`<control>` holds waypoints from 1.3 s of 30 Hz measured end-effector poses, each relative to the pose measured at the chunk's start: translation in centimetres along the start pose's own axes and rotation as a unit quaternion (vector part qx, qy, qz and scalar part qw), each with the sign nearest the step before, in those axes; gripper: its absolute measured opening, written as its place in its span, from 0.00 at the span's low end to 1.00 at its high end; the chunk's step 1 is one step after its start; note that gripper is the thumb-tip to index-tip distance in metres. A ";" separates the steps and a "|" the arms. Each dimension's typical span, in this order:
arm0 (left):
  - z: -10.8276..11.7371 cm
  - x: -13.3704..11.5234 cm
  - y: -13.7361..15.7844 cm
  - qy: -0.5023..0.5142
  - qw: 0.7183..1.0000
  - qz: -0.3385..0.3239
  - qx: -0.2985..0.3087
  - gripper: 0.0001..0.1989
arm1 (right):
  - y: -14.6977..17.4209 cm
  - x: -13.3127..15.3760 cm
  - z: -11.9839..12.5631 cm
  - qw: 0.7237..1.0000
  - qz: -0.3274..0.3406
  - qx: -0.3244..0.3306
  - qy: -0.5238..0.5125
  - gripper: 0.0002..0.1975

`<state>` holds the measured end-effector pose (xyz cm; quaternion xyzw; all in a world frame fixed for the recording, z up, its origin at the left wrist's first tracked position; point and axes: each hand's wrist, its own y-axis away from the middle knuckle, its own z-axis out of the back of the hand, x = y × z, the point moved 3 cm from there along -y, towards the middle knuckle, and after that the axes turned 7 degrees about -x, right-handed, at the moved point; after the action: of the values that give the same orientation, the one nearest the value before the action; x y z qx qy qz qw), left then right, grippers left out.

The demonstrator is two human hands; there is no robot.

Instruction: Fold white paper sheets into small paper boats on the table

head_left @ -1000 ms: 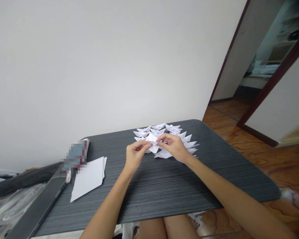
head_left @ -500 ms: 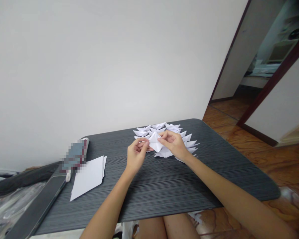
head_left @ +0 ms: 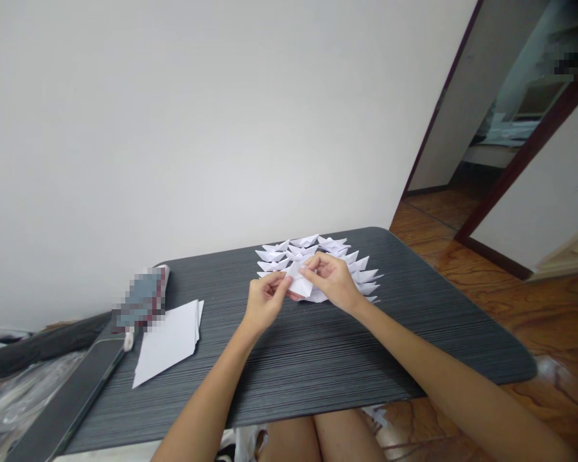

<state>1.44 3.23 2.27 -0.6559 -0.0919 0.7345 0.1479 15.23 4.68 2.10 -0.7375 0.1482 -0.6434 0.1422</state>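
A small folded piece of white paper (head_left: 300, 282) is held between my two hands, above the near side of a group of paper boats. My left hand (head_left: 266, 298) pinches its left side between thumb and fingers. On the other side, my right hand (head_left: 331, 279) grips the upper right part, thumb on the face turned to me. Just behind and to the right, several white folded paper boats (head_left: 271, 255) sit close together in rows; my hands and the held paper hide some of them.
White paper sheets (head_left: 168, 343) lie stacked on the left of the dark wood-grain table (head_left: 318, 378). Behind them is a pixelated object (head_left: 142, 298) at the table's left edge. A white wall (head_left: 250, 128) stands along the back; my legs are under the front edge.
The folded paper has turned from an upright diamond to a tilted shape and sits slightly lower. My right fingers have shifted on it; both hands still hold it.
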 end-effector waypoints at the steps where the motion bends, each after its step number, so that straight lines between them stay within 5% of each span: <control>1: 0.0 0.1 0.0 0.008 1.000 0.008 0.007 0.10 | 0.0 0.0 0.0 1.000 -0.007 0.005 0.002 0.13; 7: -0.3 0.2 -0.1 0.065 0.995 0.048 0.054 0.12 | 0.2 -0.6 0.0 0.999 -0.028 0.021 0.005 0.12; 18: 0.1 0.0 0.1 -0.075 0.997 0.012 0.030 0.16 | 0.8 -0.8 -0.7 0.997 -0.051 0.058 -0.022 0.13; 23: -0.2 0.5 0.0 -0.006 0.999 0.046 0.013 0.16 | 0.4 -0.4 -0.7 0.996 -0.041 0.077 -0.024 0.08; 28: -0.1 0.8 -0.1 0.045 0.992 0.085 0.077 0.15 | -0.2 -1.1 -0.1 0.995 -0.064 0.080 0.006 0.04; 31: 0.5 -0.1 -0.5 0.051 0.993 0.035 0.104 0.22 | -0.5 -1.7 0.5 0.990 -0.124 0.052 -0.028 0.05; 34: 1.5 -1.3 -0.9 -0.049 0.993 -0.084 0.074 0.14 | -0.7 -1.7 0.8 0.980 -0.176 0.047 -0.084 0.08; 39: 1.4 -1.7 -0.5 -0.203 0.945 -0.242 0.087 0.12 | -0.4 -1.1 0.2 0.960 -0.215 0.113 -0.139 0.12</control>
<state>0.29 3.24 4.22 -0.4352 -0.2111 0.7996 0.3558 15.34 5.45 1.24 -0.8133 -0.1082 -0.5625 0.1021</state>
